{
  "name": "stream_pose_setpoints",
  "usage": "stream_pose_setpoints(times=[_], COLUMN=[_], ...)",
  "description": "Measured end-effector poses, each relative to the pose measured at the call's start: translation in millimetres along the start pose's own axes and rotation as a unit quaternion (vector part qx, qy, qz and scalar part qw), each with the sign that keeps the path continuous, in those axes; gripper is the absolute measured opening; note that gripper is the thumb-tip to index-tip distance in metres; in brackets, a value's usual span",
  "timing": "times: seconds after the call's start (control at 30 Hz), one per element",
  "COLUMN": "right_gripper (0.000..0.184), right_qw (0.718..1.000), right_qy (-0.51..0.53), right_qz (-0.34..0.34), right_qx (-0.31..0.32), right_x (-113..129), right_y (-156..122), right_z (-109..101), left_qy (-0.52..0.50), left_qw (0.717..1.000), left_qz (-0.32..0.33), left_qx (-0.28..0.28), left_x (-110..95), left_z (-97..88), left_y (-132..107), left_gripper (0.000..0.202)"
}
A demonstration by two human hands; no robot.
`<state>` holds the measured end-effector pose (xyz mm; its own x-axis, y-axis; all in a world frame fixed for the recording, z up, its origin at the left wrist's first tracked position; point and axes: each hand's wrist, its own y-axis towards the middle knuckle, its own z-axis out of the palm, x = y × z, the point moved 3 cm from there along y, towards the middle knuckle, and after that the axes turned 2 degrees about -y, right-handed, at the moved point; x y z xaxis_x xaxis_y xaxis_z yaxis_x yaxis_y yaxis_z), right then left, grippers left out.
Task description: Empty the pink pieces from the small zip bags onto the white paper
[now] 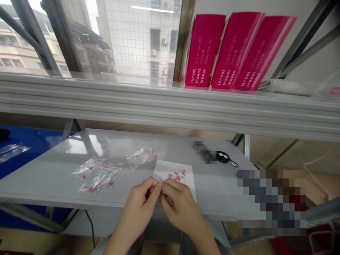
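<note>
Left hand (135,212) and right hand (180,209) are pinched closed, fingertips meeting at the near edge of a paper sheet (186,186), their grip hiding whatever they hold. Small pink pieces (176,175) lie on the sheet, others beside plastic bags (99,175) on the table (53,180).

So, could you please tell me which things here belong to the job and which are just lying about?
Job: left hand and right hand, pinching something hidden; white paper sheet with small pink pieces; clear zip bags.
Lying about: black key fob; magenta cartons on the shelf.
</note>
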<state>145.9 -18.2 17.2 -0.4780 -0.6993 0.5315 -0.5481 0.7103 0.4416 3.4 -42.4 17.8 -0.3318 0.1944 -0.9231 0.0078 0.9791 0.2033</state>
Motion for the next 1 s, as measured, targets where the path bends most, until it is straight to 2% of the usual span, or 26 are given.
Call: stream_pose_setpoints(times=[0.07,0.13,0.2,0.27,0.33,0.4,0.47,0.53,0.6,0.67,0.73,0.8,0.87,1.0], right_gripper=[0.021,0.021,0.024,0.029,0.035,0.034,0.025,0.017,0.014,0.014,0.016,0.022,0.027,0.028], right_qw=[0.996,0.98,0.943,0.888,0.834,0.805,0.797,0.796,0.797,0.803,0.804,0.793,0.775,0.755], right_qy=[0.068,0.14,0.239,0.357,0.45,0.496,0.518,0.531,0.533,0.527,0.523,0.526,0.537,0.571], right_qz=[0.029,0.081,0.154,0.224,0.26,0.269,0.265,0.258,0.253,0.256,0.266,0.282,0.29,0.28], right_qx=[-0.046,-0.119,-0.173,-0.186,-0.184,-0.184,-0.162,-0.133,-0.126,-0.11,-0.092,-0.126,-0.168,-0.162], right_x=[-4.6,-14.1,-25.8,-34.2,-35.5,-31.0,-23.5,-16.6,-13.6,-14.4,-18.0,-23.7,-28.0,-27.5], right_y=[1.1,1.3,0.6,0.1,0.7,2.1,4.0,5.4,5.6,5.6,5.4,4.9,4.5,5.7], right_z=[-0.2,-2.0,-2.6,0.1,4.3,9.5,16.8,23.9,27.2,27.5,25.8,21.6,18.1,18.3], left_qy=[-0.048,-0.086,-0.112,-0.143,-0.21,-0.321,-0.447,-0.544,-0.603,-0.632,-0.638,-0.64,-0.648,-0.668], left_qw=[0.999,0.995,0.987,0.98,0.972,0.94,0.88,0.816,0.761,0.719,0.693,0.681,0.672,0.656], left_qz=[-0.011,-0.041,-0.079,-0.099,-0.102,-0.108,-0.123,-0.139,-0.164,-0.2,-0.233,-0.251,-0.259,-0.27], left_qx=[0.001,0.028,0.082,0.098,0.041,-0.042,-0.103,-0.138,-0.171,-0.21,-0.242,-0.251,-0.248,-0.224], left_x=[-0.4,1.5,4.8,7.7,9.8,12.4,15.8,19.7,25.2,32.0,37.9,40.6,40.6,38.0], left_z=[1.5,6.4,16.6,29.6,42.0,52.6,59.2,57.9,48.5,35.9,25.6,21.0,21.8,30.4], left_y=[-1.0,-2.5,-3.9,-3.9,-1.5,1.8,5.6,10.0,13.9,16.1,17.0,17.8,18.5,19.2], left_gripper=[0.041,0.045,0.047,0.043,0.033,0.029,0.033,0.032,0.023,0.016,0.016,0.017,0.017,0.017])
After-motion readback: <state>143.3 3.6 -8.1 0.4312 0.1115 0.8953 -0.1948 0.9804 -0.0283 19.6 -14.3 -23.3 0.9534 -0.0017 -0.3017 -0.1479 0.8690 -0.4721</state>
